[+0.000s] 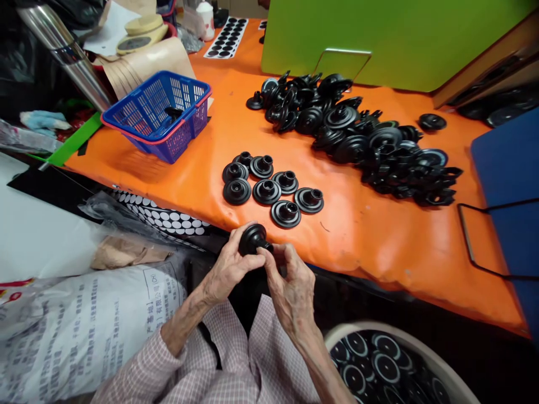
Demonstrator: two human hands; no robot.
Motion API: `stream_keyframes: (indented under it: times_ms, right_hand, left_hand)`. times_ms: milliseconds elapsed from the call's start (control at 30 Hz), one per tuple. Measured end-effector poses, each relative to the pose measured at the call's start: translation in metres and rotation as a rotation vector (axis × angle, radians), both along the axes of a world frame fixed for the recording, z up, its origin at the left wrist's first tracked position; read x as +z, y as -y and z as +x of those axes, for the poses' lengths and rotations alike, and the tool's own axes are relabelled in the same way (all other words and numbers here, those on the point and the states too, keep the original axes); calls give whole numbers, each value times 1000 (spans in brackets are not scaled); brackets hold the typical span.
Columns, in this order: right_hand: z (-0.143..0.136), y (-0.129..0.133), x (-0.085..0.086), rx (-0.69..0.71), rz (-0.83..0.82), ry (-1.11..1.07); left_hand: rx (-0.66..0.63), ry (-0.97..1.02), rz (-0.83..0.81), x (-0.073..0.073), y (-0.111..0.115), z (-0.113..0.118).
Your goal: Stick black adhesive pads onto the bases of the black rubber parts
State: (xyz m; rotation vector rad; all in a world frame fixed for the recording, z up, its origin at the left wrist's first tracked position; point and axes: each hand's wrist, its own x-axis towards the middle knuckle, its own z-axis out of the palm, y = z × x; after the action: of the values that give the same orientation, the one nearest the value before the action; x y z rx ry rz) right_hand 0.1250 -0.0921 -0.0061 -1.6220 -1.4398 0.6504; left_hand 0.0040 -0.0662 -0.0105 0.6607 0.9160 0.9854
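Note:
A black round plastic part [252,237] with a stepped disc and a short stem is held over the table's front edge. My left hand [229,264] is closed around the disc, its thumb below the stem. My right hand [292,278] pinches at the stem's end, which its fingertips partly hide. Just beyond my hands, several like parts [266,192] lie on the orange table cover [357,235] with their stems up. Farther back spreads a heap of black plastic parts [311,119].
A blue basket [181,137] with a small black piece inside stands at the left. Green [379,39] and blue [509,185] boards stand behind and at the right. A pale tub [357,326] of black discs is low at the right. A white sack [96,320] lies lower left.

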Motion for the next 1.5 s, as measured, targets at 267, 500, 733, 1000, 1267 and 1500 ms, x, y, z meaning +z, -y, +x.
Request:
stream_keyframes:
  times_ms: [267,500,733,1000,1267,1500]
  right_hand:
    - [10,1,6,23,-51,-110]
    - [4,-7,-11,-31,-105,-321]
    - [4,-10,-1,32,-207,-499]
    - [-2,-11,-11,38,-138,-466]
    - [-2,-19,-10,59,-136,-400]
    - [24,-47,-37,-53,208,188]
  left_hand:
    - [-3,61,-18,7,-7,-4]
    - [5,81,2,6,-8,-6]
    - [-34,82,69,7,-10,-8]
    - [-16,-103,205,1,-6,-10]
    - [12,-138,124,8,-16,-9]
    - [201,-771,411,1,-58,-13]
